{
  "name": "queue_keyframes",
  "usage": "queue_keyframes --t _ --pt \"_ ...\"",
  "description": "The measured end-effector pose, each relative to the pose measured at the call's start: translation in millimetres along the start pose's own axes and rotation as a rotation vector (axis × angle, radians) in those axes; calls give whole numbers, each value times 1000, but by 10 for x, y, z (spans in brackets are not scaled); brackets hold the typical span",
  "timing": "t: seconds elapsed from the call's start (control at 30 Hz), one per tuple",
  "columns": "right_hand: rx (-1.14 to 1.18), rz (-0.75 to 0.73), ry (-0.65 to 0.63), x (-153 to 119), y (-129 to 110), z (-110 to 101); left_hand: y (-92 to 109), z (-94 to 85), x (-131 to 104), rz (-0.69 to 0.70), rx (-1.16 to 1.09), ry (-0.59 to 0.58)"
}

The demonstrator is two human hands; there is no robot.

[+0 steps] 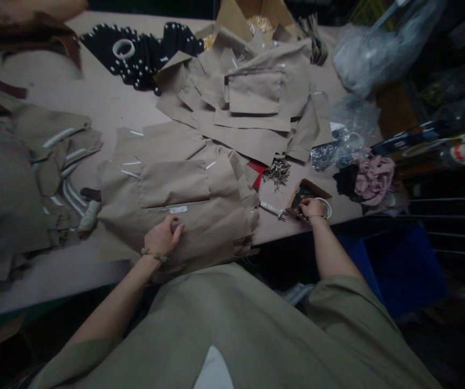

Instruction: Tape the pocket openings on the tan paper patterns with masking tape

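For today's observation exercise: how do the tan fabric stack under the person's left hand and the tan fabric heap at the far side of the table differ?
The near stack lies fairly flat and squared, pressed by the left hand; the far heap is jumbled, pieces overlapping at many angles. The near stack reaches the table edge; the far heap sits beside black items. Both are tan cut cloth pieces.

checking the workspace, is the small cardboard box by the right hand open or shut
Open: the small cardboard box shows its dark inside, with the right hand at its rim.
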State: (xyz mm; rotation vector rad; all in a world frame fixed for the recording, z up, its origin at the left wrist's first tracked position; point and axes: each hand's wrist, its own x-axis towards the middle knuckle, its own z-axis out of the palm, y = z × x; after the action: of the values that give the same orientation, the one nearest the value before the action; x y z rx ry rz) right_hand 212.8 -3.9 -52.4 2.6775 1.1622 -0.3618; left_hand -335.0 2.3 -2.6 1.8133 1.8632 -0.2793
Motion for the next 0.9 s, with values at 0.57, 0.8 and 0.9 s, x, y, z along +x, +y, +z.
queue_keyframes --t 0.57,0.8,0.9 --pt "740 -953 -523 -2358 -2275 -151 207 -75 -105 737 -67 143" --pt "282 -1097 -189 -2040 -3083 -37 -291 -35 505 285 -243 299" --pt "153 -1159 -231 -1942 -3329 130 -344 66 644 242 -274 265"
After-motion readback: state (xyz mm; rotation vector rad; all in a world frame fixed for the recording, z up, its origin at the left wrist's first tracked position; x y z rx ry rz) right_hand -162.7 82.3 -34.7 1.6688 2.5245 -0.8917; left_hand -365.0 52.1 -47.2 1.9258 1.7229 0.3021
